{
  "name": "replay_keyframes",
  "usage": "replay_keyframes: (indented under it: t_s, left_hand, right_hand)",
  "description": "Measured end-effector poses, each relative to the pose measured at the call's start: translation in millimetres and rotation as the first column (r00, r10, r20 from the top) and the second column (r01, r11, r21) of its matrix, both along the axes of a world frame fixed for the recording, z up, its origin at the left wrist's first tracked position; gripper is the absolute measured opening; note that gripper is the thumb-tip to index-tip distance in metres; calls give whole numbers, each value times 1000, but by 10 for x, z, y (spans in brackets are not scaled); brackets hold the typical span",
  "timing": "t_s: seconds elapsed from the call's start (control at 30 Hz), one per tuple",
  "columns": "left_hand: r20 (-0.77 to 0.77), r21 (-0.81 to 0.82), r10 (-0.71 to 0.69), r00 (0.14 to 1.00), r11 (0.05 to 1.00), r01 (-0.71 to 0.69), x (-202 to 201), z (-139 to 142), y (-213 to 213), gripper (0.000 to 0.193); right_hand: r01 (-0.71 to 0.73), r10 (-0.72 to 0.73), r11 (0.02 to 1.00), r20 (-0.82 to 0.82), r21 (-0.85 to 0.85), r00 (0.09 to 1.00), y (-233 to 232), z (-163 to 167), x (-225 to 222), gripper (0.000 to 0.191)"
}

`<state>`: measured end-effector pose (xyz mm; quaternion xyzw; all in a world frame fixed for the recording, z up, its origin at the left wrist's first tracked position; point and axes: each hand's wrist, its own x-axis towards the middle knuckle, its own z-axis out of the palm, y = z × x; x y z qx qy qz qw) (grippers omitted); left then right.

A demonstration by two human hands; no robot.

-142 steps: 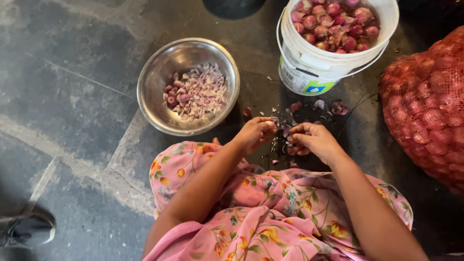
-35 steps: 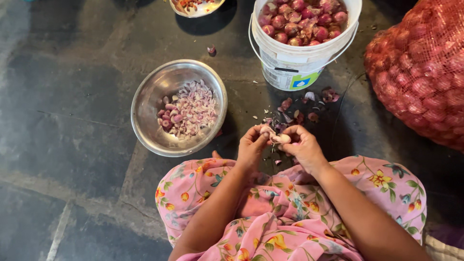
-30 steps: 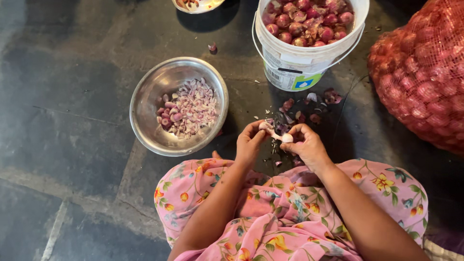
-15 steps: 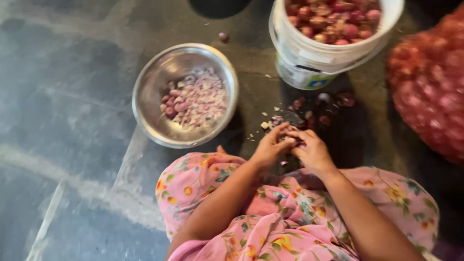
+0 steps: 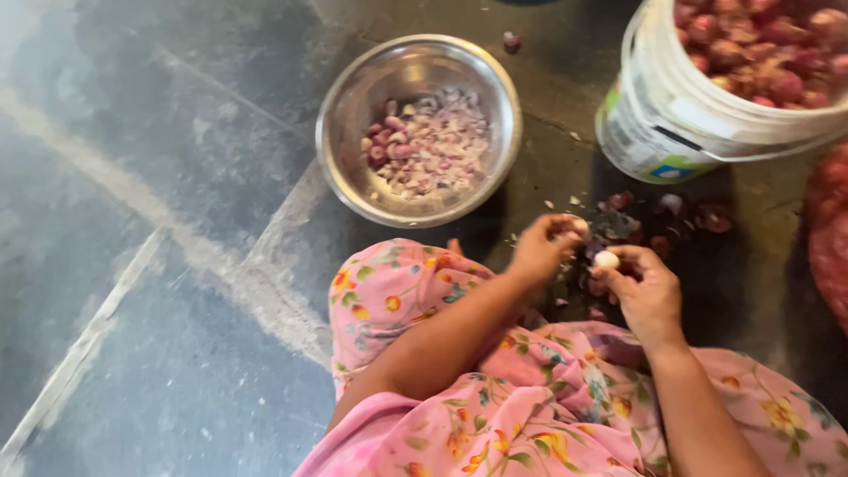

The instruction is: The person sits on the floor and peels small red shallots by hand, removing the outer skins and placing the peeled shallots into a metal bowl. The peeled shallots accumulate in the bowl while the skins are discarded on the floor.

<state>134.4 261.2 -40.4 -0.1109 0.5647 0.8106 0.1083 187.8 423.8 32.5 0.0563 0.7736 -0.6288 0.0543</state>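
Observation:
My right hand (image 5: 647, 287) pinches a small pale peeled onion (image 5: 606, 260) at its fingertips. My left hand (image 5: 543, 248) sits just to its left, fingers curled around a small piece, seemingly a bit of onion or skin (image 5: 579, 227). Both hands hover over a scatter of dark red onion skins (image 5: 649, 225) on the stone floor. A steel bowl (image 5: 353, 88) with several peeled small onions stands up and left of my hands. A white bucket (image 5: 654, 115) full of unpeeled red onions stands at the upper right.
A red mesh sack (image 5: 830, 238) shows at the right edge. My knees, covered in pink floral cloth (image 5: 495, 406), fill the bottom. One loose onion (image 5: 511, 39) lies beyond the bowl. Dark stone floor with pale seams (image 5: 177, 230) lies to the left.
The view has swung left and closer. My hands have parted slightly, and the peeled onion now shows in my right fingertips.

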Motion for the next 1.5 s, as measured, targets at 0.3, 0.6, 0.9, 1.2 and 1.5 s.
replay_keyframes:
  t_s: [0.3, 0.6, 0.9, 1.2, 1.5]
  left_hand:
    - [-76, -18, -362, 929, 932, 361, 64, 257, -141, 41]
    - [-81, 25, -279, 957, 959, 282, -15, 33, -61, 32]
    - [-176, -269, -252, 951, 942, 200, 0, 393, -110, 35]
    - [-25, -426, -153, 988, 895, 128, -69, 298, -35, 33]
    - [-51, -456, -128, 991, 885, 91, -207, -230, 5, 27]
  right_hand:
    - [124, -122, 991, 39, -53, 992, -48, -184, -162, 21]
    - [224, -224, 974, 25, -9, 974, -65, -79, -209, 19]
    - [103, -101, 994, -101, 19, 990, 7, -127, -348, 18]
    - [40, 9, 947, -151, 319, 989, 67, -419, -516, 9]
    - [134, -34, 896, -236, 423, 971, -123, -633, -544, 13]
